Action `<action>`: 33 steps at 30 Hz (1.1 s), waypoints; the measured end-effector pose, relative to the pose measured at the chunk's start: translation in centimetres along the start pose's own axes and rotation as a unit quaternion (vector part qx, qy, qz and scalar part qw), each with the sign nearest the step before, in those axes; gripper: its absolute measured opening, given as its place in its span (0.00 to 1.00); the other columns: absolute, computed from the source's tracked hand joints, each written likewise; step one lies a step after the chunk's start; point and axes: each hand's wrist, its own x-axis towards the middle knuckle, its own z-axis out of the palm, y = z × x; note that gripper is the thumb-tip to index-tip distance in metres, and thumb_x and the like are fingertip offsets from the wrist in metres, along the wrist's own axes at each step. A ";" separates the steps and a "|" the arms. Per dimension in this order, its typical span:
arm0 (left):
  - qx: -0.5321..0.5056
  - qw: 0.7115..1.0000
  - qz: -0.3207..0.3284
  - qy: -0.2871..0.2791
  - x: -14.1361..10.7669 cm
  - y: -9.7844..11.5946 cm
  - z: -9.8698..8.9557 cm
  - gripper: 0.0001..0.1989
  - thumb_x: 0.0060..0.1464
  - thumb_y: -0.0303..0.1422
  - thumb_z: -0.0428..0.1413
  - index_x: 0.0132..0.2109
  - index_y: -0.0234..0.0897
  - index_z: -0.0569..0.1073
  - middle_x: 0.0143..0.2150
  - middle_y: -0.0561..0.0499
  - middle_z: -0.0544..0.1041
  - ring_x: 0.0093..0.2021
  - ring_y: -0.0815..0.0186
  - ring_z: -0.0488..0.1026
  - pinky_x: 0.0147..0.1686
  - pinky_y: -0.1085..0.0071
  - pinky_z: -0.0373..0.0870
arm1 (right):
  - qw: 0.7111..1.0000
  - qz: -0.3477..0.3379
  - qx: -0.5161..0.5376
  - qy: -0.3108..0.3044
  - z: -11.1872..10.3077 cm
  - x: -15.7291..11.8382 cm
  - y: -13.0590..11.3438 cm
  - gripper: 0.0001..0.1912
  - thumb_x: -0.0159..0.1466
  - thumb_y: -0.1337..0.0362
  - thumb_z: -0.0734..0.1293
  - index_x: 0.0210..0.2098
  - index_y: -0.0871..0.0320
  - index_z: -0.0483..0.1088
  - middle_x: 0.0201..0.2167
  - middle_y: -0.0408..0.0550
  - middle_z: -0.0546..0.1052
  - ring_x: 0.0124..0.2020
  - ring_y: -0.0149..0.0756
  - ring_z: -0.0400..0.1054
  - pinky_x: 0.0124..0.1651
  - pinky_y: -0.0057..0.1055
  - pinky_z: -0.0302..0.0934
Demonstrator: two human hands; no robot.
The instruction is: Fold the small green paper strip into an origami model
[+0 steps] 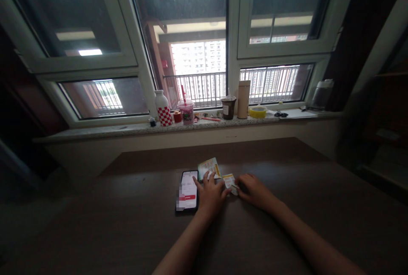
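Paper slip [228, 179], small and printed, between the two hands on the dark tabletop [137, 207]; a larger printed leaflet [208, 166] lies just beyond and to its left, beside a phone [189, 188]. The left hand [210, 189] is spread palm down: its middle fingertips reach the leaflet's near edge, the little finger extends over the phone's edge, and the thumb points toward the slip's near end. The right hand [253, 188] is half curled, its fingertips at the slip's right edge; whether they pinch it or merely press it cannot be told. The slip's near end is blurred and partly covered, and may be folded.

Handling, as judged: very light and limp, easily creased or torn, and apt to slide on the smooth tabletop. It is best held by opposite edges, between thumb and forefinger, with light tension; one fingertip laid flat would steady it.
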 end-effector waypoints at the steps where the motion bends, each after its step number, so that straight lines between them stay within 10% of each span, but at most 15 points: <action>1: -0.002 1.000 0.001 0.001 0.0 0.0 0.0 0.17 0.54 0.52 0.51 0.45 0.54 0.76 0.62 0.48 0.65 0.65 0.48 0.51 0.57 0.30 0.26 | 1.000 -0.003 -0.008 0.000 0.0 0.0 -0.1 0.10 0.59 0.65 0.66 0.41 0.56 0.69 0.39 0.48 0.74 0.44 0.40 0.66 0.51 0.38 0.57; 12: -0.010 1.000 -0.002 0.000 -0.1 0.3 0.0 0.18 0.53 0.52 0.52 0.45 0.51 0.75 0.60 0.47 0.67 0.64 0.48 0.52 0.57 0.31 0.24 | 0.998 0.055 0.029 0.028 1.5 0.2 0.2 0.07 0.63 0.63 0.62 0.38 0.56 0.70 0.38 0.49 0.73 0.42 0.39 0.67 0.48 0.37 0.60; 19: -0.015 0.999 -0.026 -0.022 0.1 0.3 0.0 0.24 0.50 0.53 0.54 0.51 0.49 0.72 0.60 0.46 0.67 0.64 0.47 0.53 0.57 0.29 0.27 | 0.989 0.061 0.121 0.055 2.1 -0.1 1.3 0.31 0.57 0.74 0.58 0.60 0.52 0.55 0.55 0.50 0.66 0.55 0.38 0.61 0.60 0.42 0.54; 25: -0.025 0.999 -0.023 -0.029 0.0 0.2 0.0 0.29 0.51 0.53 0.53 0.59 0.51 0.65 0.61 0.47 0.65 0.65 0.47 0.52 0.58 0.30 0.27 | 0.993 0.049 0.054 0.087 1.3 -0.3 2.0 0.16 0.53 0.73 0.64 0.40 0.55 0.73 0.57 0.54 0.60 0.60 0.46 0.54 0.62 0.46 0.51; 33: -0.062 0.997 0.021 -0.049 0.0 0.4 -0.2 0.21 0.56 0.40 0.51 0.58 0.59 0.64 0.64 0.57 0.63 0.66 0.51 0.49 0.57 0.28 0.26 | 0.995 0.024 0.098 -0.008 0.4 -0.2 2.7 0.13 0.58 0.66 0.65 0.42 0.55 0.74 0.45 0.51 0.72 0.49 0.40 0.65 0.56 0.40 0.58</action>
